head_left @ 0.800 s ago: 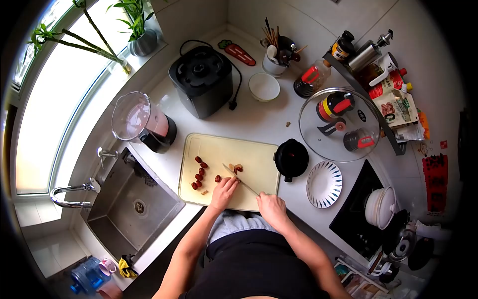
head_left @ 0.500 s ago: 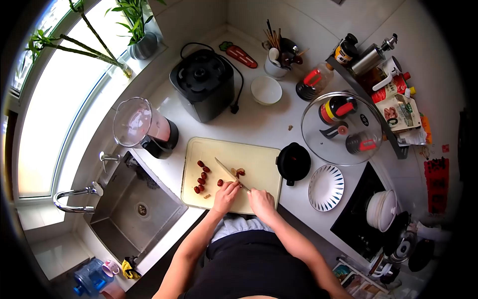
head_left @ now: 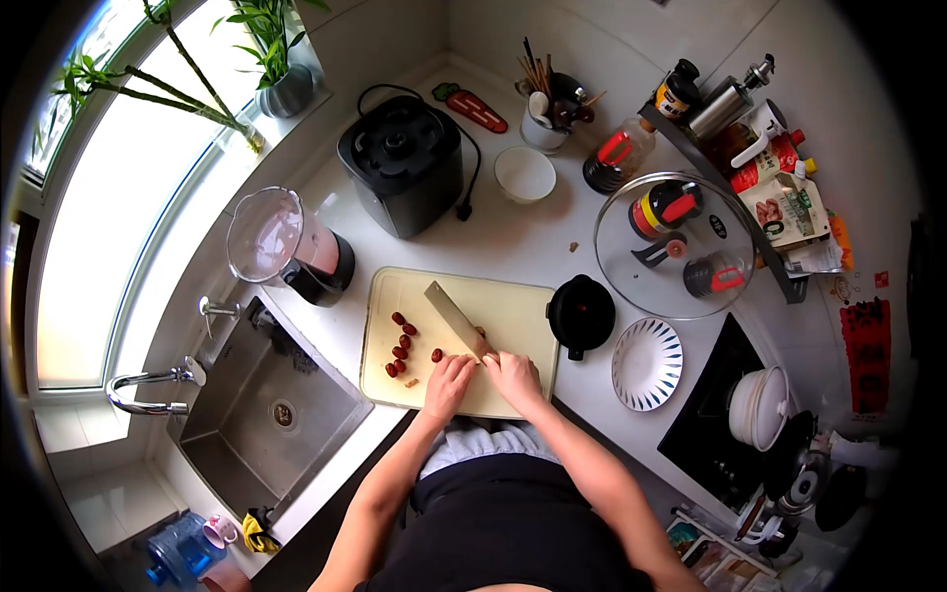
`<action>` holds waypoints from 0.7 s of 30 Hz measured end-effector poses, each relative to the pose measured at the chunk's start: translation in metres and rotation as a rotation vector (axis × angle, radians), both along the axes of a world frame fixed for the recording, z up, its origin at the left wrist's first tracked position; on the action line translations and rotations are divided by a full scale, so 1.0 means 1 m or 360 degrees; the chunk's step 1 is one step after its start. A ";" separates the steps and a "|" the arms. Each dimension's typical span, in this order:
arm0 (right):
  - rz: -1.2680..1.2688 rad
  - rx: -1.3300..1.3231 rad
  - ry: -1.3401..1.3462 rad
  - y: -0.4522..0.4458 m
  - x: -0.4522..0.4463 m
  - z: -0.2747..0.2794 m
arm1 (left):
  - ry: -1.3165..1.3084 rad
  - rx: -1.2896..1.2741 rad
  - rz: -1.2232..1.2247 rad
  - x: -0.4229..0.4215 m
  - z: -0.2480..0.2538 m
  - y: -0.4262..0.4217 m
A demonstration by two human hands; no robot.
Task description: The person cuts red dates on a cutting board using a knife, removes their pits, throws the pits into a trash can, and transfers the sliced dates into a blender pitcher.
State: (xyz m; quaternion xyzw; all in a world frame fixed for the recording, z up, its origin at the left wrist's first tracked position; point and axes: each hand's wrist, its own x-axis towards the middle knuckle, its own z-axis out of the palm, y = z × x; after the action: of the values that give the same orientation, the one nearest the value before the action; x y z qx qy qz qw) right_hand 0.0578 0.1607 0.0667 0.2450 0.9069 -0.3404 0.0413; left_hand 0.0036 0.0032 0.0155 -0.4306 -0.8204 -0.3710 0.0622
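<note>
My right hand (head_left: 514, 381) is closed on a knife (head_left: 457, 320), whose broad blade points up and left over the cream cutting board (head_left: 533, 306). Beside it, at the near edge of the board, my left hand (head_left: 449, 384) has its fingers pressed together close to the knife; what they hold, if anything, is hidden. Several red dates (head_left: 400, 352) lie on the left of the board, with one more (head_left: 437, 354) just above my left hand. The blade mostly covers the cut pieces.
Right of the board stand a black pot (head_left: 580, 314), a striped plate (head_left: 647, 364) and a glass lid (head_left: 675, 247). Behind are a blender base (head_left: 401, 163), a blender jar (head_left: 296, 242) and a white bowl (head_left: 525, 175). The sink (head_left: 266, 419) is at the left.
My right hand has moved left toward my left hand. The knife has turned so that its broad side shows, now covering the cut pieces.
</note>
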 end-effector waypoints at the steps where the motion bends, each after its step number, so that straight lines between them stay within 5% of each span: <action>1: 0.0001 -0.0004 0.0001 0.001 0.001 0.000 | 0.0004 -0.0037 0.0019 -0.001 0.003 0.000; 21: 0.0281 0.0212 -0.0167 0.005 0.047 0.059 | -0.0029 -0.0033 0.0123 0.004 -0.002 -0.003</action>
State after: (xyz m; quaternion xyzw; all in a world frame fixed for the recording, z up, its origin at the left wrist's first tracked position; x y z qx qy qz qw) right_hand 0.1048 0.1661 0.1253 0.1839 0.9421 -0.2611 0.1020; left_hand 0.0074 0.0001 0.0138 -0.3957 -0.8408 -0.3637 0.0645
